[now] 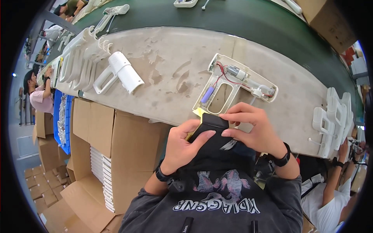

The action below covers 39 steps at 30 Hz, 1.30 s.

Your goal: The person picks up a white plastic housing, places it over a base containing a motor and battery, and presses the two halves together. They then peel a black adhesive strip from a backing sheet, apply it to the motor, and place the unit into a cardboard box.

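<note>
Just in front of my body, my left hand [179, 145] grips a black rectangular block [213, 122] with yellow material along its left side and top corner. The thumb and fingers of my right hand [252, 126] close on the block's right end. What the block is, I cannot tell. Beyond it on the table lies an open white housing half [259, 80] with a loop handle. Inside it sit a silver motor [237, 72], red and black wires and a purple cylinder [208, 94].
White handled shells [83, 58] stand in a row at the left, near a single white shell [125, 72]. More shells [334, 116] stack at the right. A green belt [171, 15] runs behind the worktable [171, 50]. Cardboard boxes [136, 147] and a blue crate [67, 120] are lower left. People work at both sides.
</note>
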Available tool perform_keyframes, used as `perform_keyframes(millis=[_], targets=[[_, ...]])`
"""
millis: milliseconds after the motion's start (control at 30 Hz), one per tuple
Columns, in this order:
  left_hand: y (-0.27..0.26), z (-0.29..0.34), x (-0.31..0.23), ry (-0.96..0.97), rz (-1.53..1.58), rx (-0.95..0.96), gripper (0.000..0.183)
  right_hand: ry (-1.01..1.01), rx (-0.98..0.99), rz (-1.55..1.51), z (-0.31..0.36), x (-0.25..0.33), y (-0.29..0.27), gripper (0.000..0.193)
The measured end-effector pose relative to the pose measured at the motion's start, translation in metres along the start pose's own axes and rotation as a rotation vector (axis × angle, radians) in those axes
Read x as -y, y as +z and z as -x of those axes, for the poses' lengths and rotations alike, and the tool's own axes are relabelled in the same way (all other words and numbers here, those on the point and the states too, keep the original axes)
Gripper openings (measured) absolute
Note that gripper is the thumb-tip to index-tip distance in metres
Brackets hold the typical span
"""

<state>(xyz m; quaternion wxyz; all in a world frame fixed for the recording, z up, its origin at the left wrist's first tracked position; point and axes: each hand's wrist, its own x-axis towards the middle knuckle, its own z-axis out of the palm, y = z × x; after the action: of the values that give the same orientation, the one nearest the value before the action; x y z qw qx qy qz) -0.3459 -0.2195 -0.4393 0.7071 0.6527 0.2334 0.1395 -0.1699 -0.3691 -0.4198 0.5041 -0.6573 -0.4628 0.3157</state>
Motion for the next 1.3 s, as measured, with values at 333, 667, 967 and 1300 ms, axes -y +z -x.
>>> perform_keyframes(millis=[333, 667, 967, 1300], targets=[[-0.027, -0.002, 0.000, 0.193, -0.288, 0.248, 0.024, 0.150, 0.255, -0.345, -0.009, -0.012, -0.012, 0.020], [-0.029, 0.004, 0.012, -0.080, 0.096, 0.075, 0.019, -0.040, -0.480, 0.684, -0.063, -0.047, -0.042, 0.019], [-0.029, 0.001, 0.011, -0.098, 0.135, 0.080, 0.022, -0.046, -0.467, 0.794, -0.064, -0.050, -0.035, 0.021], [-0.014, -0.003, 0.002, -0.077, 0.086, 0.000, 0.020, -0.182, -0.043, 0.224, -0.031, 0.016, 0.015, 0.037]])
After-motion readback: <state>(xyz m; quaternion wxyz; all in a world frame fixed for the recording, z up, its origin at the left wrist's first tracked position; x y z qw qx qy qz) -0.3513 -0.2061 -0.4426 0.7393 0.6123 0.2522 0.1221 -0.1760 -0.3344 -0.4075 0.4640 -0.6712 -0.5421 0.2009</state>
